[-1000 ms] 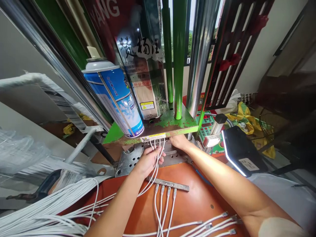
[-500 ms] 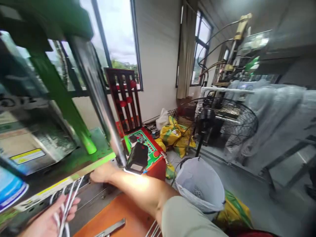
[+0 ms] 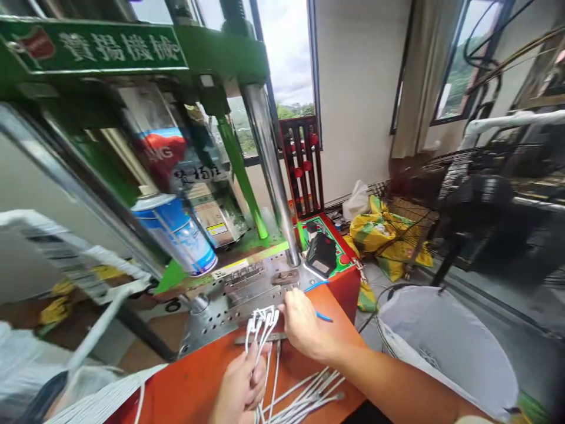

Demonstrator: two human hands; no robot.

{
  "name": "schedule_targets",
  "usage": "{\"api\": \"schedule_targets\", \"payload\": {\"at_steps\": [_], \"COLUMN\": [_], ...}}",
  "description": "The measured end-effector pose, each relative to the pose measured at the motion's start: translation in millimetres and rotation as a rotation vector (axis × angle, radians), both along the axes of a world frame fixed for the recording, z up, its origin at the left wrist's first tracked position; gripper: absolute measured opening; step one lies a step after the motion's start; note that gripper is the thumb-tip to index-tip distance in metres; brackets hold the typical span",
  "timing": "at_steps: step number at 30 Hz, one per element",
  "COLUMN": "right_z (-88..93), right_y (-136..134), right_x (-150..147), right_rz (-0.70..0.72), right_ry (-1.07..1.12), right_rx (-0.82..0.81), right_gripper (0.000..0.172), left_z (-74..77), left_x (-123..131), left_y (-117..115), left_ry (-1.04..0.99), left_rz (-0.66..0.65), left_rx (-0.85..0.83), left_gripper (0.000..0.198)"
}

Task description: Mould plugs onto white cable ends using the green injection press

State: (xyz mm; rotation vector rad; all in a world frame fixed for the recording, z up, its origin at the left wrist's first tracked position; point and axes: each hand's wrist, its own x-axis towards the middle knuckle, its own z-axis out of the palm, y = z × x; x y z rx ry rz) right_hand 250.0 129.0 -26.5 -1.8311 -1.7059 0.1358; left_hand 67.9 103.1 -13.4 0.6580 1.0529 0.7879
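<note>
My left hand [image 3: 241, 386] grips a bunch of thin white cables [image 3: 261, 330] at the front of the orange table [image 3: 185, 383], their connector ends fanned upward. My right hand [image 3: 304, 327] hovers just right of those connector ends, fingers curled, close to the cable tips and over a flat metal bar [image 3: 247, 340]. Behind both hands lies the perforated steel mould plate [image 3: 229, 294] of the green press machine [image 3: 132, 59]. More white cables [image 3: 304, 394] lie loose on the table below my right forearm.
A blue spray can [image 3: 176, 232] stands on the press platen at left. A black box [image 3: 321, 254] sits on the red and green control panel [image 3: 335, 241]. At right stand a white lined bin [image 3: 445, 347], yellow bags [image 3: 384, 235] and a black floor fan [image 3: 477, 200].
Both hands have pulled back from under the press platen to the table front. The left hand drew the cable bunch out of the mould. The view swung right, then back.
</note>
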Motion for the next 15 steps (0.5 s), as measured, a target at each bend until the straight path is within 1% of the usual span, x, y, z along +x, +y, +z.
{"api": "schedule_targets", "payload": {"at_steps": [3, 6, 8, 11, 13, 15], "right_z": [-5.2, -8.6, -10.3, -8.6, -3.0, 6.1], "right_y": [-5.1, 3.4, 10.6, 13.7, 9.5, 2.3], "right_x": [-2.3, 4.9, 14.9, 28.3, 31.6, 29.8], "right_rz": [-0.017, -0.046, -0.036, 0.052, 0.120, 0.199], "right_ry": [-0.009, 0.029, 0.063, 0.136, 0.219, 0.311], "right_rx": [-0.025, -0.061, -0.076, -0.092, -0.104, -0.134], "right_gripper": [0.013, 0.016, 0.016, 0.019, 0.028, 0.043], "left_z": [-3.1, 1.1, 9.3, 26.5, 37.4, 45.0], "left_x": [4.1, -0.7, -5.9, -12.5, -15.2, -15.9], "left_y": [-10.8, -20.7, -26.4, -30.8, -30.0, -27.9], "left_ry": [0.023, 0.048, 0.041, 0.036, 0.050, 0.070], "left_rz": [0.041, 0.018, -0.019, -0.069, -0.114, -0.167], "left_rx": [0.016, 0.042, 0.072, 0.116, 0.138, 0.161], "left_gripper": [0.068, 0.070, 0.069, 0.068, 0.066, 0.065]}}
